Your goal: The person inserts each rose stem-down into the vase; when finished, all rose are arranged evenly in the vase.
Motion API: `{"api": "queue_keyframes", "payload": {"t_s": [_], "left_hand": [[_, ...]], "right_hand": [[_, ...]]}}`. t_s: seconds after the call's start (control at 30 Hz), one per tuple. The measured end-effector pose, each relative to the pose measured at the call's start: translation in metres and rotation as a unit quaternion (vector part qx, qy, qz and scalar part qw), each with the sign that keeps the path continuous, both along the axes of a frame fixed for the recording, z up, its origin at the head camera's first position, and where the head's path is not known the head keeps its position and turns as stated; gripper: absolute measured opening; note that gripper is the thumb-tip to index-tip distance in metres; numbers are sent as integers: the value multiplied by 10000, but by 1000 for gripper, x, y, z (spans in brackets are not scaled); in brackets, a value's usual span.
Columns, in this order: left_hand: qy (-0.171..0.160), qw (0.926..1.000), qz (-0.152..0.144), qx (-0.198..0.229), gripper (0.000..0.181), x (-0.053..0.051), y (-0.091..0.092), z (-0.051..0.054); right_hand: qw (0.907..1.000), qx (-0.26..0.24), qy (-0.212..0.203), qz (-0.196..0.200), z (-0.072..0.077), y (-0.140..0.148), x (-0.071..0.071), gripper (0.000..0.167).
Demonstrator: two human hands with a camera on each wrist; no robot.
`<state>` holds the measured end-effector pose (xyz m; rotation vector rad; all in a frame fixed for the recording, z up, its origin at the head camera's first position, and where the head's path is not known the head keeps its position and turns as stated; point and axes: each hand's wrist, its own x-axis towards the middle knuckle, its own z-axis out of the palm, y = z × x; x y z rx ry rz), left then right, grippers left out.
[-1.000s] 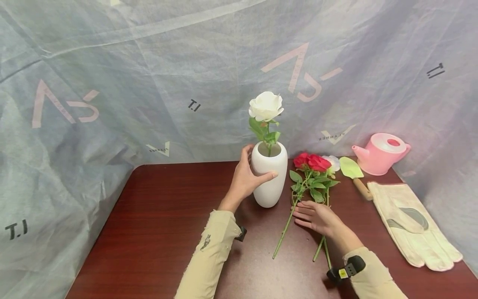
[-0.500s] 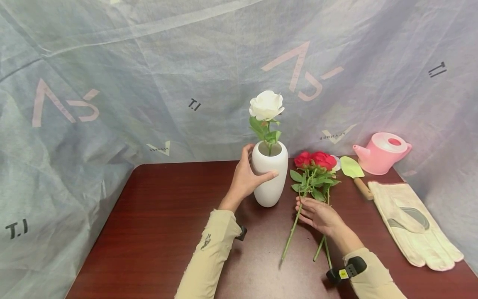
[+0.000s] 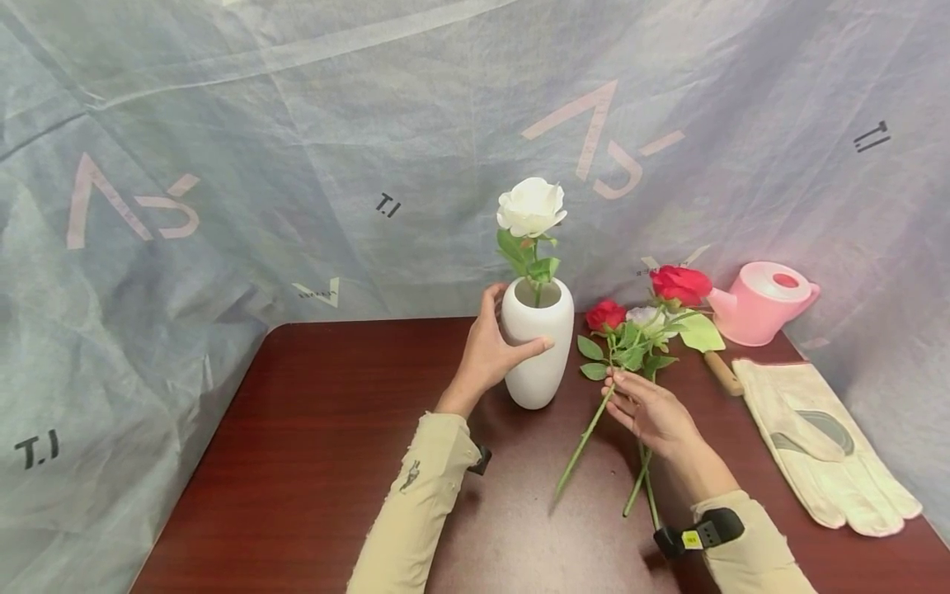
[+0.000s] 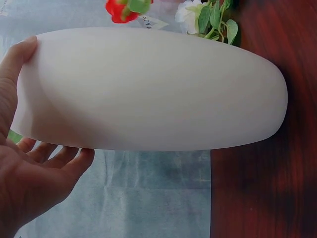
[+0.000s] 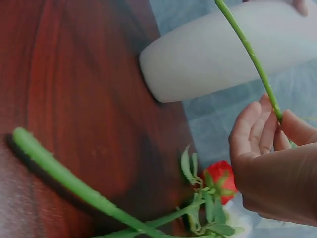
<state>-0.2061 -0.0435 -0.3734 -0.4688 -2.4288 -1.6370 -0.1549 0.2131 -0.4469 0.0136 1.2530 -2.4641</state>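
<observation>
Grey printed cloth hangs behind a reddish-brown table. Near the frame's centre, the left hand grips a white vase holding a white rose. Right of centre, the right hand pinches a red rose by its stem; a pink watering can stands farther right.

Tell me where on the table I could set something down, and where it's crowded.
The widest bare stretch of table is left of the left hand and its sleeve. A smaller patch lies between the sleeves, before the white vase, but the held rose's stem overhangs it. Right of the vase is crowded: other flowers, trowel, watering can and glove.
</observation>
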Motion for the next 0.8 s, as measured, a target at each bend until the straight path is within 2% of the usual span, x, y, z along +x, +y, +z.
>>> {"api": "queue_keyframes", "payload": {"t_s": [0.2, 0.4, 0.63, 0.8], "left_hand": [[-13, 10000, -18, 31, 90, -1, 1, -1], [-32, 10000, 27, -5, 91, -1, 1, -2], [-9, 10000, 42, -1, 91, -1, 1, -2], [-2, 10000, 24, 57, 90, -1, 1, -3]], "right_hand": [[9970, -663, 361, -161, 14, 8, -4, 29], [9893, -1294, 625, -249, 32, 17, -11, 31], [9675, -2264, 1111, -200, 52, 28, -17, 35], [9519, -2695, 1231, -784, 67, 27, -21, 29]]}}
